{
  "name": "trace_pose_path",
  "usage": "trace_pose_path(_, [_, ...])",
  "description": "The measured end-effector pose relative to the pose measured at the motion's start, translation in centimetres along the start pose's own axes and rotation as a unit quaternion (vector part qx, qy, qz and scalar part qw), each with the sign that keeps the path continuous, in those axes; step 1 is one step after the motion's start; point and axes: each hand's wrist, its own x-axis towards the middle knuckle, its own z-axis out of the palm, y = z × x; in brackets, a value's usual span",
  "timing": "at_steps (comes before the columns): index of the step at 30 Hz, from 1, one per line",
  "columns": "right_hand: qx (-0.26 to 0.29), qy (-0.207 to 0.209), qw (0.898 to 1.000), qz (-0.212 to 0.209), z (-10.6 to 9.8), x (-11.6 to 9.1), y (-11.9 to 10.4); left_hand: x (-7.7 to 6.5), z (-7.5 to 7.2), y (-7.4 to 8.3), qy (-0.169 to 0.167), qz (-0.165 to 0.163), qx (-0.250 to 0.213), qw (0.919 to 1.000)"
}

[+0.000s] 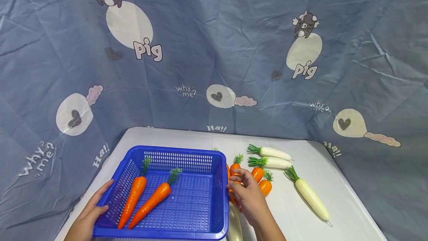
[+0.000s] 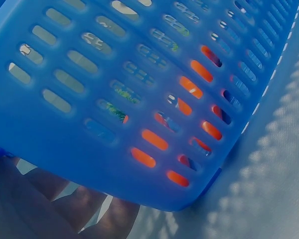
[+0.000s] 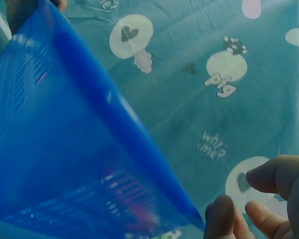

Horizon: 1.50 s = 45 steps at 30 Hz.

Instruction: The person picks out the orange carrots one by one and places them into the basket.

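Observation:
A blue plastic basket (image 1: 187,196) stands in front of me with two carrots (image 1: 152,203) lying in its left part. My left hand (image 1: 88,213) grips the basket's left rim; in the left wrist view its fingers (image 2: 79,204) lie along the basket's edge. My right hand (image 1: 249,194) is beside the right rim, above a group of orange carrots (image 1: 257,174). Its fingers are loosely bent, and the right wrist view shows a gap between the fingertips (image 3: 261,179) with nothing held. Whether it touches the rim cannot be told.
White radishes (image 1: 312,200) with green tops lie on the white table (image 1: 337,181) at the right. Another pale radish (image 1: 235,222) lies against the basket's right side, partly hidden. A blue-grey printed cloth (image 1: 254,66) hangs behind and around the table.

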Motion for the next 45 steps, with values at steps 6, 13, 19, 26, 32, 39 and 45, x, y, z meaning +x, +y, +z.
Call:
trace_pose_path(6, [-0.009,0.015,1.000,0.005,-1.2,0.2,0.5,-0.3,0.1,0.1,-0.001,0.013,0.004,0.9999])
trace_pose_path(13, [-0.047,0.037,0.998,0.020,-3.0,0.3,1.1,-0.2,0.2,0.2,-0.028,0.084,0.005,0.9961])
trace_pose_path(19, [-0.084,0.056,0.995,0.019,-4.2,0.4,1.7,-0.2,0.3,0.3,-0.016,0.068,0.002,0.9976])
trace_pose_path(26, [-0.106,0.083,0.991,0.014,-5.9,0.5,2.4,-0.5,0.7,0.3,0.034,0.012,0.032,0.9988])
trace_pose_path(32, [-0.131,0.106,0.986,0.016,-7.3,0.2,3.0,-0.5,0.6,0.3,0.028,0.022,0.033,0.9988])
trace_pose_path(39, [-0.161,0.134,0.978,0.021,-8.5,-0.2,3.3,-0.5,0.5,0.4,0.009,0.018,0.011,0.9997])
trace_pose_path(45, [-0.190,0.149,0.970,0.020,-8.9,-0.4,3.4,-0.5,0.4,0.3,0.004,0.044,0.011,0.9990])
